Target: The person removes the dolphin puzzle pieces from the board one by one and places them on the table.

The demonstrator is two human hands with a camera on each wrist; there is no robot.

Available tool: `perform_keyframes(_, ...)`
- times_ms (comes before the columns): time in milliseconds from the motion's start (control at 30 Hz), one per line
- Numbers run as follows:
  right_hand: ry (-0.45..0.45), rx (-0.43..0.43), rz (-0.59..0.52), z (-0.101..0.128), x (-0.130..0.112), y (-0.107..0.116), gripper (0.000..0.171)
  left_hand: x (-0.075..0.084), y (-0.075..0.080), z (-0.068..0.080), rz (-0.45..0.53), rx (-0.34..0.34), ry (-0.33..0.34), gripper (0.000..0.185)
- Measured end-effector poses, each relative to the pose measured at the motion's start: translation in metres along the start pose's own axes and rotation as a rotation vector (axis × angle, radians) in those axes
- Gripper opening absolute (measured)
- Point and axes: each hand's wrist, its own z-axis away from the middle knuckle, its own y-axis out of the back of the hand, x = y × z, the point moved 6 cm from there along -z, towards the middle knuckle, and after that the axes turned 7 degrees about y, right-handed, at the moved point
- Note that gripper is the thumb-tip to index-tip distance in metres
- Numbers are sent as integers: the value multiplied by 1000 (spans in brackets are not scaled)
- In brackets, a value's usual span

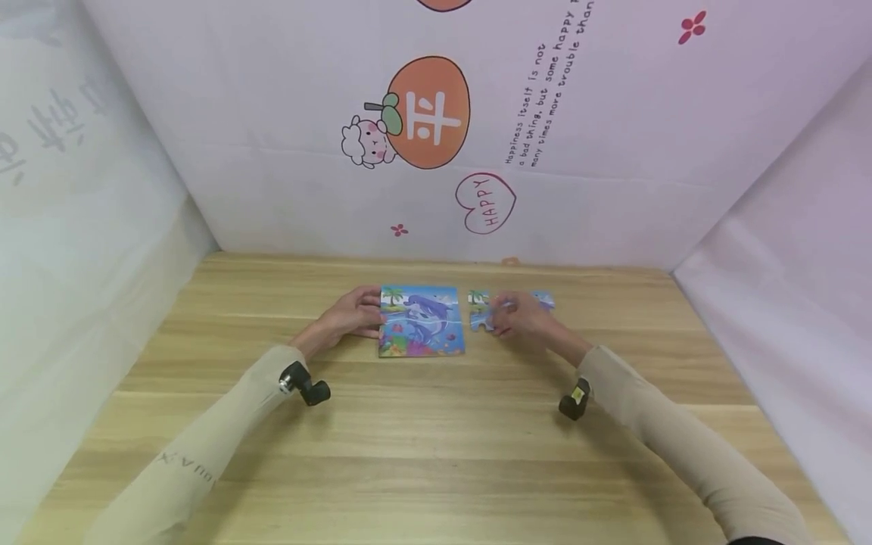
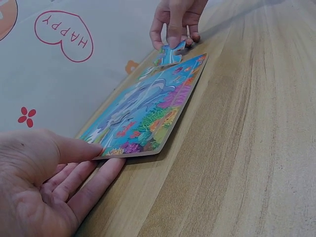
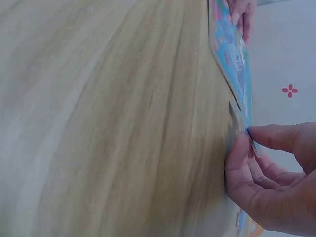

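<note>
Head view: a dolphin puzzle board (image 1: pixel 421 321) is seen lying flat on the wooden surface (image 1: pixel 436 439). Its left edge is touched by the left hand (image 1: pixel 350 314). A loose puzzle piece (image 1: pixel 481 312), just right of the board, is pinched by the right hand (image 1: pixel 521 316).

Left wrist view: straight fingers (image 2: pixel 96 185) are rested against the board's (image 2: pixel 145 111) near edge.

Right wrist view: the piece (image 3: pixel 247 134) is gripped between thumb and curled fingers (image 3: pixel 276 138).
</note>
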Motion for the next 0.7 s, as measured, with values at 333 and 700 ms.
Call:
perform_keyframes(333,25,12,134,4,-8,0,27,1,-1,3,-11,13,-4,80)
perform_keyframes(700,-8,32,237,1,-1,0,16,-1,0,0,-7,19,8,77)
